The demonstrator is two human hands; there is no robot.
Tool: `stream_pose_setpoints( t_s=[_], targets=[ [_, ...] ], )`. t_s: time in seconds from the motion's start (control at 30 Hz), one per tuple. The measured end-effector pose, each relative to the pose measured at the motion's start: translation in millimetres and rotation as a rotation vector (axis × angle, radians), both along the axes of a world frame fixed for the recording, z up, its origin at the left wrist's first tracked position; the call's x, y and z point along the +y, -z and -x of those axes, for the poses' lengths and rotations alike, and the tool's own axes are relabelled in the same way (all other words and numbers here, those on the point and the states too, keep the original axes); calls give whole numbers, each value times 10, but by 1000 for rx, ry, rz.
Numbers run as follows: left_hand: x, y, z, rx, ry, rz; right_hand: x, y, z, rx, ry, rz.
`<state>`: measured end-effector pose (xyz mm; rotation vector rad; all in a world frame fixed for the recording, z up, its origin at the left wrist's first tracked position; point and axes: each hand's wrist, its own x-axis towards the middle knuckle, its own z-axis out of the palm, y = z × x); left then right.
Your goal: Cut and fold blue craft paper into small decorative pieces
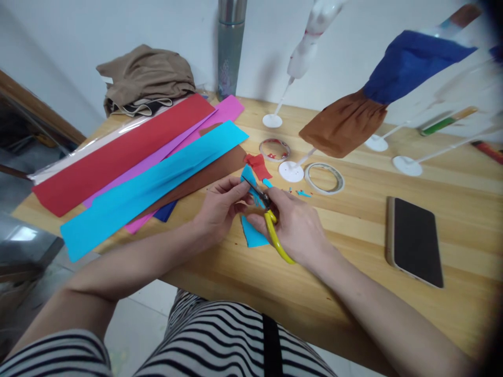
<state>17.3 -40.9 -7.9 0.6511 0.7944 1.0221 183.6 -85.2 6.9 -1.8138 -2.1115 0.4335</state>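
Scissors (271,228), yellow-handled, are in the right hand (301,222), fingers wrapped round the handles, blades up against the small cyan paper piece (247,172). Left hand (220,207) pinches that piece between thumb and fingers, right beside the scissors' tips. Can't tell if the blades are parted. More cyan paper (255,236) shows on the near side of the scissors; same piece or not, it's hidden. Red paper scrap (260,166) just beyond the scissors, cyan snippets (303,193) right of them, smartphone (416,241) well right.

Tips for a clean cut, imo: grip close to the cut line, left fingertips clear of the blade path, paper taut. Short bites, turn the paper, not the wrist. Slack paper would probably fold between blades.
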Motion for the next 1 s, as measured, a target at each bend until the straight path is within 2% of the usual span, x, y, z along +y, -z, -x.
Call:
stream_pose_setpoints(
  t_s=[0.3,0.53,1.0],
  targets=[
    [-14,-22,-23,11,6,72,15,-33,19,-22,22,60],
    [-15,-14,-14,1,20,39,25,-49,41,-26,49,89],
    [-33,0,1,34,63,44,33,-14,21,10,49,32]
  ],
)
